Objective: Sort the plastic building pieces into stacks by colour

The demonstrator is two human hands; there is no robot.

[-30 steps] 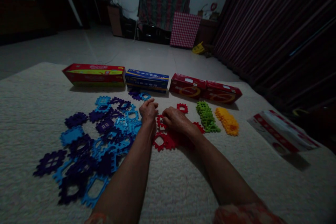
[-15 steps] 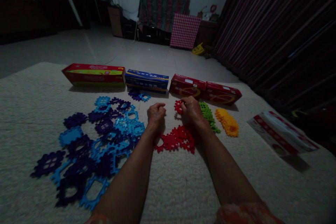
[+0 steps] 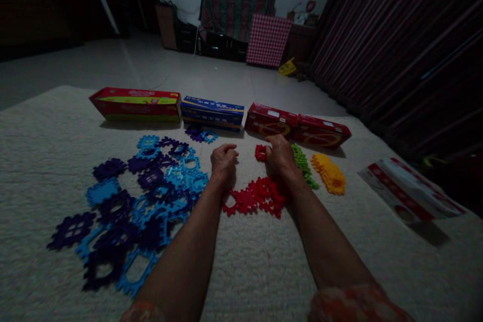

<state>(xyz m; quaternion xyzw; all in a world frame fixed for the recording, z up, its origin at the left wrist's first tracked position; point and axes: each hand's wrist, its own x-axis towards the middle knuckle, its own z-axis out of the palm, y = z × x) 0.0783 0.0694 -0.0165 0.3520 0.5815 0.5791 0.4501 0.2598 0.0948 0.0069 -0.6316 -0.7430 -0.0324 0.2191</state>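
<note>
Placing, I'd judge: right hand (image 3: 280,156) at 1 red piece (image 3: 260,153), left hand (image 3: 224,162) apart; can't tell either grip; next needs careful squaring.

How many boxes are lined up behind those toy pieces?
4, left to right: a red-and-yellow box, a blue box, a maroon box, and a second maroon box at the right end. More could hide behind.

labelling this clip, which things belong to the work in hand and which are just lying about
Likely in the work:
red piece at the right hand
red heap
green stack
yellow stack
blue and purple pieces

Seemingly lying about:
four boxes
white-and-red package
checked cloth
</note>
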